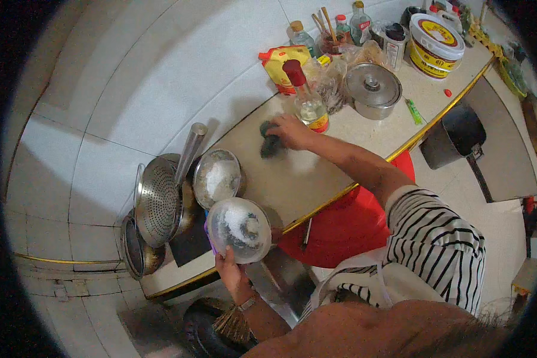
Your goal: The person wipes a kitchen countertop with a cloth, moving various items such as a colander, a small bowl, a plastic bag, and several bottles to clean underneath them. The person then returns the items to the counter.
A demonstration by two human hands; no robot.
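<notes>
My left hand (233, 274) grips the near side of a translucent round plastic tub (262, 230) with white granules in it. The tub is close to the counter's front edge; whether it rests on the counter is hard to tell. Just beyond it, a metal bowl (199, 190) also holds white granules. Over the countertop (304, 192), my right hand (291, 132) has its fingers closed on a dark, blurred cloth or pad (270, 142) against the surface. A glass bottle with a red cap (295, 74) stands right beside that hand.
A perforated metal strainer (159, 206) leans at the left by the tiled wall. Behind the right hand are a lidded steel pot (372, 91), a yellow pouch (286, 67) and a white-lidded bucket (436, 44). Under the counter edge shows something red (344, 228); a dark saucepan (456, 134) sits rightward.
</notes>
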